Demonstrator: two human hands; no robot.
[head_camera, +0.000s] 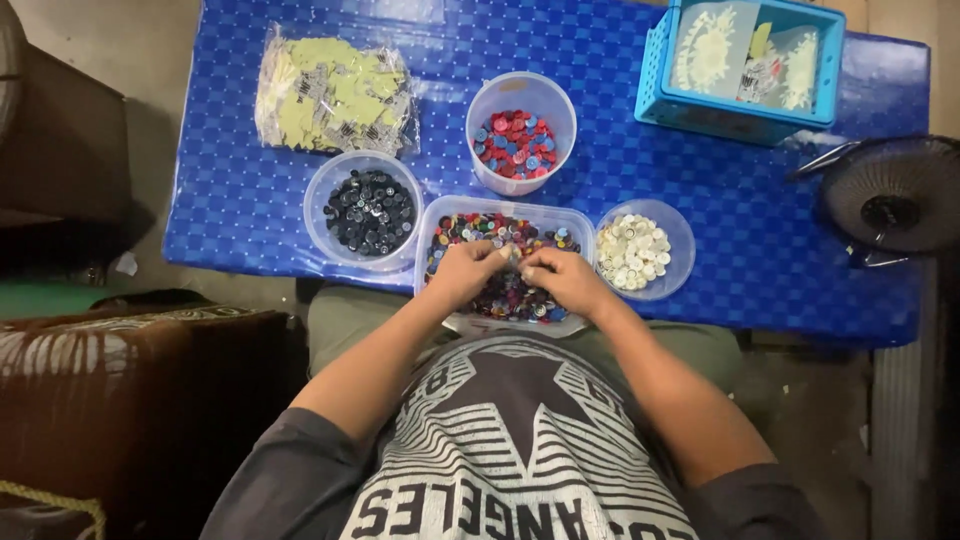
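Observation:
Both hands rest inside a clear rectangular tub (578, 222) filled with mixed coloured buttons (510, 295), at the near edge of a blue checked table (700, 230). My left hand (468, 270) and my right hand (566, 278) meet at the fingertips over the buttons, fingers curled; whether they pinch a button is too small to tell. Around the tub stand a round bowl of dark buttons (368, 210), a taller cup of red and blue buttons (518, 142) and a round bowl of white buttons (634, 250).
A clear bag of pale yellow pieces (330, 92) lies at the far left of the table. A blue plastic basket (738, 62) with packets sits far right. A small black fan (892, 192) stands at the right edge. A dark brown seat (120, 390) is at my left.

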